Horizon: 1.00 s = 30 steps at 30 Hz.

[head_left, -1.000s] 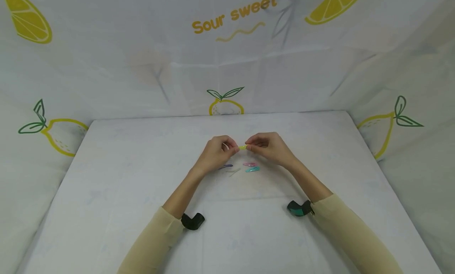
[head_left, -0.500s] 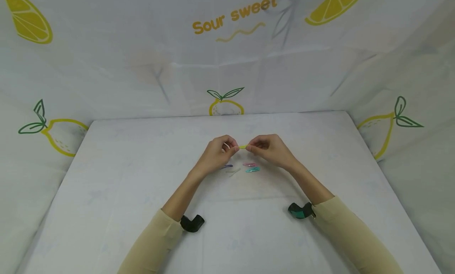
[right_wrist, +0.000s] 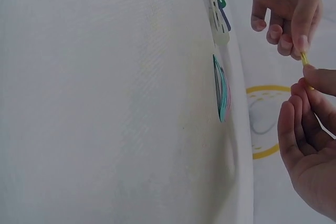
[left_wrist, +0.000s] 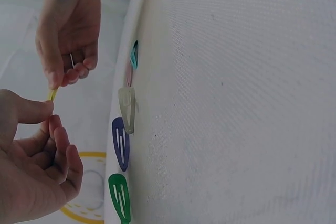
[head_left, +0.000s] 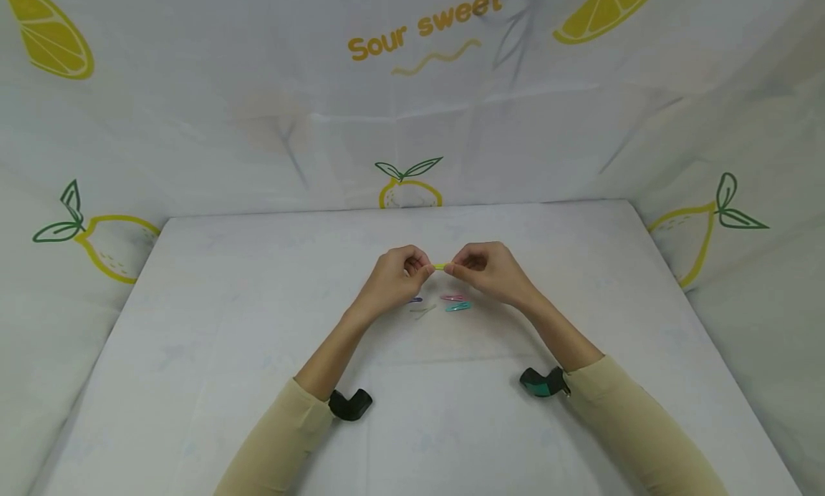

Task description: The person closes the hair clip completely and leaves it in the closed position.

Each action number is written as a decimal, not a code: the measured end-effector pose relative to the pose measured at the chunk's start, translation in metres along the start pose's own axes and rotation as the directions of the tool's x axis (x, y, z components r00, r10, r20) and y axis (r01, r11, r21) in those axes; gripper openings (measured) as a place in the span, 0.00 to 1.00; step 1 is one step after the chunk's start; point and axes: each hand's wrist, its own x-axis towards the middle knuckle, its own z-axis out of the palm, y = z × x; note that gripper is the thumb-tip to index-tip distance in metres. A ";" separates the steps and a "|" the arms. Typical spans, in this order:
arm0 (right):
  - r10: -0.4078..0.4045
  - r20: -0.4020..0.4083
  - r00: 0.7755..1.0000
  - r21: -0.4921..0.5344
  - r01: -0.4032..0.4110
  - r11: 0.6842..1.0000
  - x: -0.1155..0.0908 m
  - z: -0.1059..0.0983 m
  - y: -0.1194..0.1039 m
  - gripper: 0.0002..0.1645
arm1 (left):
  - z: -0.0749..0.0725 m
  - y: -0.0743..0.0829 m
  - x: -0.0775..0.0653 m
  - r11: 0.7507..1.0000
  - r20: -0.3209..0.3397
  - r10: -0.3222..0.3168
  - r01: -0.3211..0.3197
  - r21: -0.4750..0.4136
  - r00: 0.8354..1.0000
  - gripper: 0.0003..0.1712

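A small yellow hair clip (head_left: 440,267) is held up above the table between both hands. My left hand (head_left: 394,278) pinches one end with thumb and fingertips; my right hand (head_left: 493,270) pinches the other, so only the clip's middle shows. Below them on the table lie a pink hair clip (head_left: 453,298), a teal hair clip (head_left: 458,306) and a whitish hair clip (head_left: 422,310). A purple hair clip (left_wrist: 121,144) is partly covered by my left hand in the head view. The left wrist view also shows a green hair clip (left_wrist: 120,198), hidden from the head camera.
White cloth covers the table (head_left: 213,324). Behind it and at both sides hang white curtains (head_left: 245,145) printed with lemons. Dark wrist cameras stick out beside the left sleeve (head_left: 277,439) and the right sleeve (head_left: 644,424).
Both hands stay nearly in place with the yellow hair clip between them. The right fingers have shifted slightly on their end. The left hand now covers more of the purple clip.
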 end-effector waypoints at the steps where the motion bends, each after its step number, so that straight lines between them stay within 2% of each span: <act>1: -0.001 -0.002 1.000 -0.002 0.001 1.000 0.000 0.000 -0.001 0.13 | 0.000 0.000 0.000 1.000 0.001 -0.003 0.003 0.000 1.000 0.05; 18: -0.048 -0.037 0.998 0.004 0.049 0.999 0.002 0.005 -0.004 0.07 | 0.000 0.000 -0.001 1.000 -0.021 -0.028 0.028 0.002 0.999 0.04; 30: -0.054 -0.095 0.994 -0.047 0.050 0.998 0.000 0.010 -0.008 0.08 | 0.000 -0.001 -0.001 0.999 -0.050 -0.031 0.030 -0.013 0.998 0.04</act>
